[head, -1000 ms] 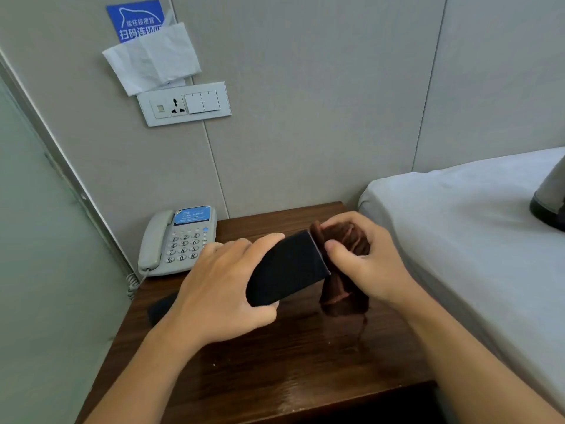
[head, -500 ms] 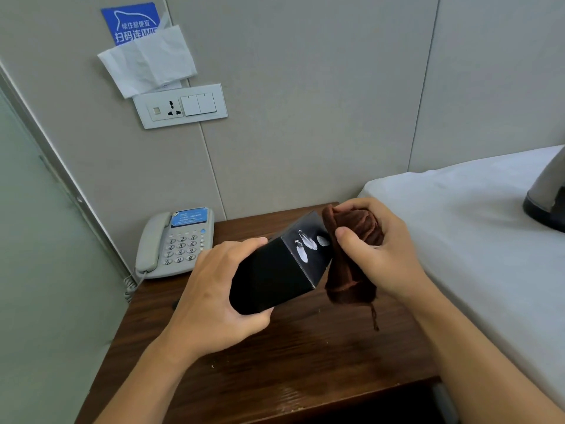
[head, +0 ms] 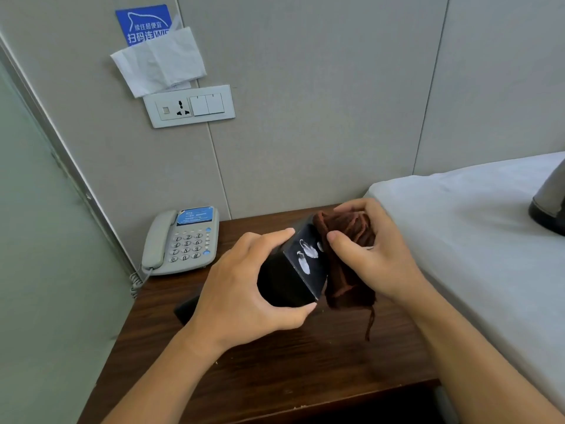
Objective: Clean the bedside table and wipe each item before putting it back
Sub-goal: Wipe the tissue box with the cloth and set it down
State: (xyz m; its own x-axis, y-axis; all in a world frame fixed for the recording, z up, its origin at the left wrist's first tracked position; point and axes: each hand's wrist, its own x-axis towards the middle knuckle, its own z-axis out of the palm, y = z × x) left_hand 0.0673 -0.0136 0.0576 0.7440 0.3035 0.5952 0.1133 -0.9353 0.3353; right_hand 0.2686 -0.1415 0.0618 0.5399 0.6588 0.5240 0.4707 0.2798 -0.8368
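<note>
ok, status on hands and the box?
Left hand grips black box, off the table. Right hand presses brown cloth on its end. Nothing in the way.

Left hand [head: 244, 289] gripping, right hand [head: 371, 252] pinching

walls: grey padded panels [head: 321, 102] | wall plate: 1 socket, 2 switches [head: 189, 106] | blue sign [head: 143, 22] above | bed [head: 458, 215] right, white sheet | frosted partition [head: 46, 240] left

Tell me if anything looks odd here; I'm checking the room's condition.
A crumpled white tissue is tucked behind the wall socket plate, half covering the blue WiFi sign. A kettle sits on the bed.
</note>
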